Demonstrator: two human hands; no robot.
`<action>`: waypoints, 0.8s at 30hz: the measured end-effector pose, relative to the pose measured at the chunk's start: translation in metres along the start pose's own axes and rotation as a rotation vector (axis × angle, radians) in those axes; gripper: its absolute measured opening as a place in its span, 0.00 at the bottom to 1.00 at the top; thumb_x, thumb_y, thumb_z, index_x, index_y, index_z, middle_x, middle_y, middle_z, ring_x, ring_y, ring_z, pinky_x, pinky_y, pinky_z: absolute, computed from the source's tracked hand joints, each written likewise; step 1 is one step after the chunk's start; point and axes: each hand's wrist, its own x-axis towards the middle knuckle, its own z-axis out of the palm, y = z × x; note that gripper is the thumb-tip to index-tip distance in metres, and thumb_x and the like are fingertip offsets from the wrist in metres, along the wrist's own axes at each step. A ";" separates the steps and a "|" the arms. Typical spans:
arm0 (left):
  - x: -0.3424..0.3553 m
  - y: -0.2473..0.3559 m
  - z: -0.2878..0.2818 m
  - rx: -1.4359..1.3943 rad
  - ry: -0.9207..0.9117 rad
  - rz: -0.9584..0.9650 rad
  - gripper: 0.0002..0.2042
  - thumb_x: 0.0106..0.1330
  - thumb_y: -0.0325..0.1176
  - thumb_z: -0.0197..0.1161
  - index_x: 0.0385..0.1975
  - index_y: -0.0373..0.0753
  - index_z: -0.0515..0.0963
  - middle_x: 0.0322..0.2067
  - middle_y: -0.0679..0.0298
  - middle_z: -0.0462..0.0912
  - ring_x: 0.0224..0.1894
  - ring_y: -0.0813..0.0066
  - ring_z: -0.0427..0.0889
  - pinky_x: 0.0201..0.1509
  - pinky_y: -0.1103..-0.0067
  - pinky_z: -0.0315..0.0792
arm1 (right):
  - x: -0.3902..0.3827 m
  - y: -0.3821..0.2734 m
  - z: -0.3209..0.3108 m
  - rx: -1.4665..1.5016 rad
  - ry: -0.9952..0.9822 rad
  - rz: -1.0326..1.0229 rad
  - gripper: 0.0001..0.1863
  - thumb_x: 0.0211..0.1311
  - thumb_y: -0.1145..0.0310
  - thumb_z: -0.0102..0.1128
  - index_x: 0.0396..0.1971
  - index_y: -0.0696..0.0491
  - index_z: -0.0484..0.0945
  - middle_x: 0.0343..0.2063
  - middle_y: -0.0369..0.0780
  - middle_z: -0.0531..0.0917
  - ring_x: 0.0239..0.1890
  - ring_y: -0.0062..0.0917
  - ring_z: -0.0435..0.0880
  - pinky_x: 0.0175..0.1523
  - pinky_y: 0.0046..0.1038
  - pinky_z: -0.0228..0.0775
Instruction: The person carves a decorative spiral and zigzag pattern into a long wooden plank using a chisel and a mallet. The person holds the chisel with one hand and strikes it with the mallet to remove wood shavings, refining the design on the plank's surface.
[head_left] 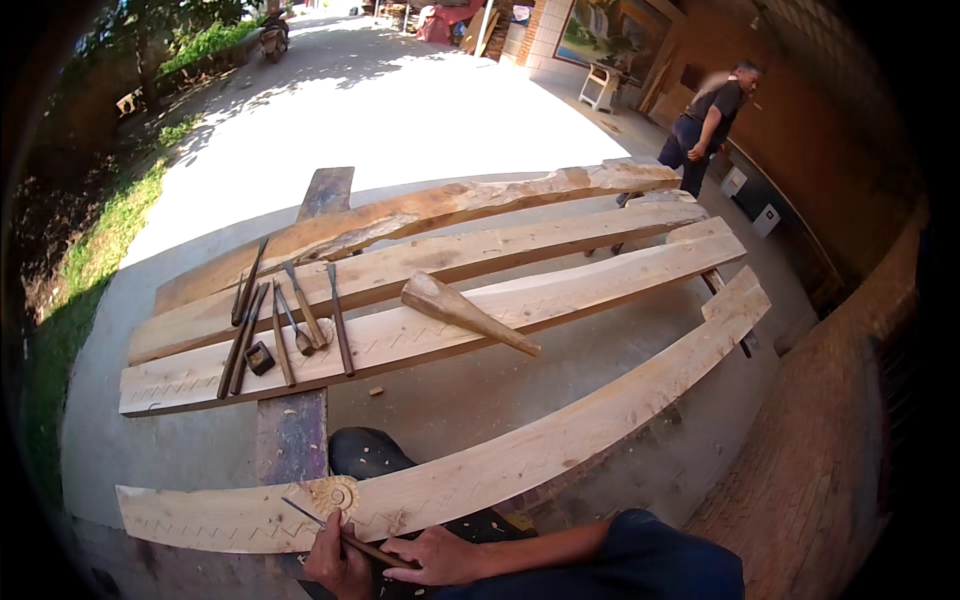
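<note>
My left hand [338,562] and my right hand [436,556] are both closed on one carving chisel [370,550]. The left grips it near the blade, the right at the rear of its wooden handle. Its thin metal blade slants up and left over the near curved wooden beam [540,445]. A round spiral carving [335,494] stands out on that beam, just beside the blade. Zigzag lines run along the wood on either side of the carving. The blade's tip appears close to the surface; whether it touches, I cannot tell.
Beyond lie more beams [600,275], bearing several carving chisels [342,320], a small dark box [260,358] and a club-shaped wooden mallet [465,312]. A dark support plank [292,440] runs beneath. A person [705,125] stands at the far right, near a white stool [600,88].
</note>
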 end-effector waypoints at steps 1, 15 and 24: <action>0.001 0.005 0.003 -0.052 -0.032 -0.013 0.22 0.62 0.16 0.73 0.58 0.30 0.86 0.32 0.49 0.90 0.28 0.56 0.91 0.34 0.68 0.81 | -0.005 -0.001 -0.002 0.043 -0.023 0.063 0.20 0.73 0.53 0.72 0.51 0.53 0.82 0.24 0.48 0.86 0.28 0.46 0.89 0.36 0.46 0.81; -0.029 0.034 -0.017 -0.284 0.007 -0.377 0.19 0.68 0.25 0.77 0.57 0.34 0.84 0.28 0.59 0.91 0.26 0.67 0.91 0.31 0.73 0.81 | 0.025 -0.004 0.002 -0.302 0.151 -0.095 0.11 0.65 0.64 0.78 0.32 0.50 0.82 0.17 0.40 0.84 0.18 0.36 0.87 0.24 0.36 0.74; -0.030 0.026 -0.030 -0.310 -0.076 -0.761 0.09 0.71 0.33 0.75 0.36 0.34 0.86 0.26 0.54 0.86 0.25 0.63 0.86 0.31 0.70 0.76 | 0.045 -0.016 0.024 -0.252 0.039 -0.147 0.11 0.62 0.67 0.77 0.34 0.52 0.80 0.16 0.39 0.81 0.17 0.33 0.84 0.25 0.36 0.73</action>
